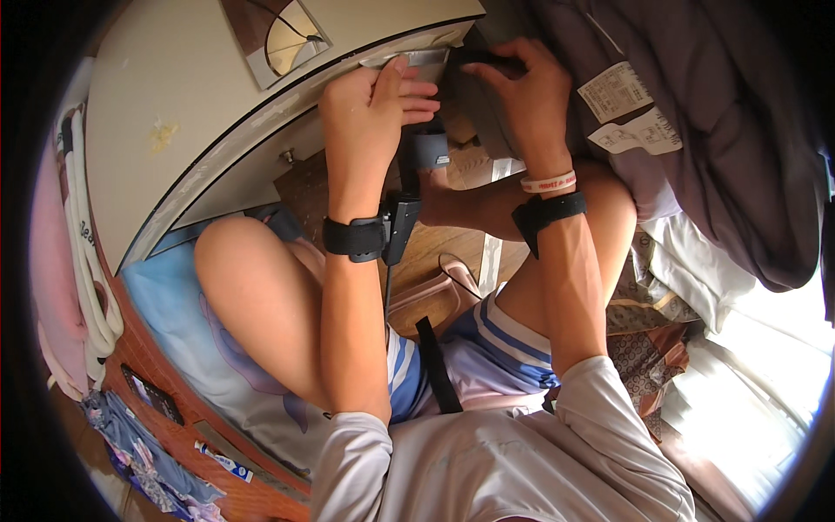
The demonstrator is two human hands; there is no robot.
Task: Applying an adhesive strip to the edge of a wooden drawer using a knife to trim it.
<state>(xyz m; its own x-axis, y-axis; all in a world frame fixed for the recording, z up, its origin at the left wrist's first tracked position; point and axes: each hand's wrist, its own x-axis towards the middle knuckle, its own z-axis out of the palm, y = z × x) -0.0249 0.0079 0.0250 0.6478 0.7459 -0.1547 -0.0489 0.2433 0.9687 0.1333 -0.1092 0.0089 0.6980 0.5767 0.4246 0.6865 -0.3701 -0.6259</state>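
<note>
My left hand (370,117) is raised at the edge of a cream-white table or cabinet top (187,96). Its fingers are stretched out, and the thumb tip is at a silvery-grey strip (428,58) that runs along that edge. Farther right, my right hand (535,96) curls its fingers in a pinch beside a dark item (487,65). What the pinch holds is hard to make out against the dark background. Black straps circle both of my wrists, and the left one carries a small black box (400,228).
A mirror-like panel (291,39) lies on the white top. Dark clothing with white labels (622,96) hangs close at my right. Below are my bent knees, a wooden floor, a pinkish bag or shoe (439,291), a blue printed cushion (174,287), and a phone-like device (152,393) at left.
</note>
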